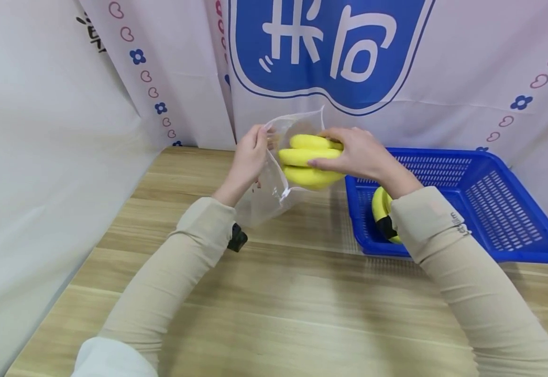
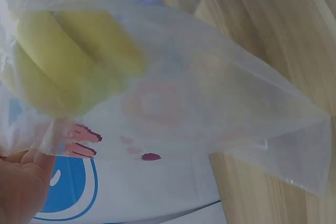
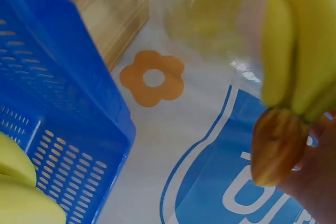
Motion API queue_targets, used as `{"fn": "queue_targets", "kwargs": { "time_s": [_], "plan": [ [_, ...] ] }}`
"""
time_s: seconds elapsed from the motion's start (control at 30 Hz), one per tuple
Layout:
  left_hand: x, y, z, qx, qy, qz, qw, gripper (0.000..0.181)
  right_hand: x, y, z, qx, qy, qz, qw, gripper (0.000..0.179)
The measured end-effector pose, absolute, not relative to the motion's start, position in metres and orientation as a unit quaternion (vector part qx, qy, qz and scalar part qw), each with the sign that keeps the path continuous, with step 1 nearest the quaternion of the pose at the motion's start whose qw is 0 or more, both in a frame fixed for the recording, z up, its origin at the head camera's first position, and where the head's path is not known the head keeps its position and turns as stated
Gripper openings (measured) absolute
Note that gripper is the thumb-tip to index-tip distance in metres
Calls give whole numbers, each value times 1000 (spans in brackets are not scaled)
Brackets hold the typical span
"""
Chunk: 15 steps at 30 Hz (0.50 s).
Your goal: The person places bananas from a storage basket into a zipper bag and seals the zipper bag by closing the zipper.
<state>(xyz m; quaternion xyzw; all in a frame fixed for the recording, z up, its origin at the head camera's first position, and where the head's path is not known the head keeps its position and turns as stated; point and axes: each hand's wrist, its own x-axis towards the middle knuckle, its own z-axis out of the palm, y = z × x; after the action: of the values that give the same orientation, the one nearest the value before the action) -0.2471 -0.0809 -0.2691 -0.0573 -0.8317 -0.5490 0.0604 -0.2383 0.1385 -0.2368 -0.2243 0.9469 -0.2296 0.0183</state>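
A bunch of yellow bananas (image 1: 309, 157) is partly inside a clear plastic bag (image 1: 266, 201), tips first. My right hand (image 1: 356, 152) grips the bunch near its stem end; the brown stem (image 3: 278, 148) shows in the right wrist view. At the bag's mouth, my left hand (image 1: 249, 159) pinches the rim and keeps it spread. Through the film in the left wrist view, the bananas (image 2: 73, 61) sit in the upper part of the bag, above its loose lower corner. Printed marks show on the bag's side.
A blue plastic basket (image 1: 491, 209) stands on the wooden table (image 1: 274, 314) at the right. Inside it lie more bananas (image 1: 381, 207) with a dark end, partly behind my right sleeve. A white printed cloth (image 1: 184, 68) hangs behind the table.
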Motion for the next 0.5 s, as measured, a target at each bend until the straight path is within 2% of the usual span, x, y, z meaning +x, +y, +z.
{"fn": "queue_targets", "kwargs": {
  "time_s": [0.2,0.4,0.5],
  "plan": [
    [-247,-78,-269,-51,-818,-569,63,37,-239,139,-238,-192,944,-252,94,75],
    [-246,-81,-270,-44,-822,-563,68,37,-237,141,-237,-235,916,-281,160,69],
    [-247,-84,-271,-39,-822,-563,68,38,-237,139,-238,-250,907,-292,170,68]
  ]
}}
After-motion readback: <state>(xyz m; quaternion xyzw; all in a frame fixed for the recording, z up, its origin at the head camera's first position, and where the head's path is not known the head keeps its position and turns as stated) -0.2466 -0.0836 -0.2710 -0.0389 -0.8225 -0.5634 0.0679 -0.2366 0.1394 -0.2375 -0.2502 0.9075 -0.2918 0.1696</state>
